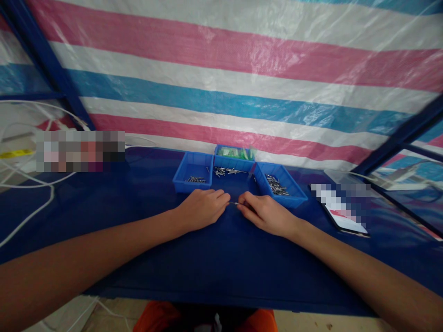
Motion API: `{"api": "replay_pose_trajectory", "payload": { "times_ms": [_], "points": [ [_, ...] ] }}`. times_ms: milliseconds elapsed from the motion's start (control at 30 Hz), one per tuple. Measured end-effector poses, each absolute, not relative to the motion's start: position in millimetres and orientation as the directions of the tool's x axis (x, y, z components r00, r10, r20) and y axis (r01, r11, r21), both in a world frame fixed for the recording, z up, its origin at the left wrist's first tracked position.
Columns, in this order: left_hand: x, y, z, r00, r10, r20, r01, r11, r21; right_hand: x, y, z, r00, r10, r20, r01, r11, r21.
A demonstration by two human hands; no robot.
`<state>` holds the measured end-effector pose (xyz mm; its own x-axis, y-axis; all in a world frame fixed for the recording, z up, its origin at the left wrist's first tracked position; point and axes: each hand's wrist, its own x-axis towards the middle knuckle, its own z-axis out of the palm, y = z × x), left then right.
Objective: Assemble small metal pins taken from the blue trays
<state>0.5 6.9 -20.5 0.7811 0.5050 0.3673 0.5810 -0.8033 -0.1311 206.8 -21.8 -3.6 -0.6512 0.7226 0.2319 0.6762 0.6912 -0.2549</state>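
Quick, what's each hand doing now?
Left hand: closed, fingertips at one end of a thin metal piece.
Right hand: closed, pinching its other end.

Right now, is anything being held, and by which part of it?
A thin metal piece, seemingly pinched near one end by the left hand and near the other by the right hand; too small to identify.
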Motion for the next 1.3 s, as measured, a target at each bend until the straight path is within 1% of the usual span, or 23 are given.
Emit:
{"api": "replay_pose_trajectory", "payload": {
  "times_ms": [67, 233, 300, 467, 533, 633, 767, 900, 1200, 1300],
  "points": [
    [0.3, 7.1, -20.6, 0.786, 0.5, 0.364, 0.574, -0.809, -0.126, 205.9, -24.2, -3.2, -0.681, 0.687, 0.252, 0.635, 0.726, -0.265],
    [-0.1, 6.8, -19.2, 0.803, 0.475, 0.36, 0.547, -0.827, -0.129, 205.0, -27.9, -5.3, -0.754, 0.582, 0.305, 0.549, 0.813, -0.194],
    [0.0, 6.6, -18.5, 0.803, 0.471, 0.365, 0.545, -0.828, -0.132, 204.8, -27.8, -5.7, -0.752, 0.571, 0.33, 0.542, 0.82, -0.183],
    [0.4, 6.2, -17.5, 0.807, 0.453, 0.378, 0.536, -0.831, -0.15, 205.5, -25.2, -5.1, -0.686, 0.602, 0.408, 0.598, 0.786, -0.154],
    [0.3, 6.5, -17.6, 0.814, 0.44, 0.379, 0.525, -0.837, -0.156, 205.9, -24.7, -5.0, -0.68, 0.595, 0.428, 0.599, 0.787, -0.144],
    [-0.3, 7.4, -18.3, 0.823, 0.425, 0.378, 0.51, -0.845, -0.16, 205.4, -25.3, -5.0, -0.717, 0.556, 0.42, 0.567, 0.816, -0.113],
    [-0.7, 8.2, -19.2, 0.829, 0.406, 0.385, 0.494, -0.855, -0.162, 203.3, -26.3, -4.6, -0.764, 0.487, 0.423, 0.523, 0.852, -0.035],
    [-0.3, 8.1, -19.8, 0.83, 0.4, 0.389, 0.491, -0.855, -0.169, 204.0, -25.9, -3.9, -0.742, 0.496, 0.451, 0.544, 0.839, -0.028],
    [-1.1, 7.8, -19.8, 0.837, 0.392, 0.383, 0.478, -0.863, -0.161, 203.8, -26.7, -4.6, -0.714, 0.541, 0.444, 0.58, 0.812, -0.058],
    [-0.4, 7.4, -19.3, 0.831, 0.401, 0.385, 0.482, -0.864, -0.142, 203.5, -26.2, -5.2, -0.711, 0.542, 0.447, 0.592, 0.805, -0.035]
  ]
}}
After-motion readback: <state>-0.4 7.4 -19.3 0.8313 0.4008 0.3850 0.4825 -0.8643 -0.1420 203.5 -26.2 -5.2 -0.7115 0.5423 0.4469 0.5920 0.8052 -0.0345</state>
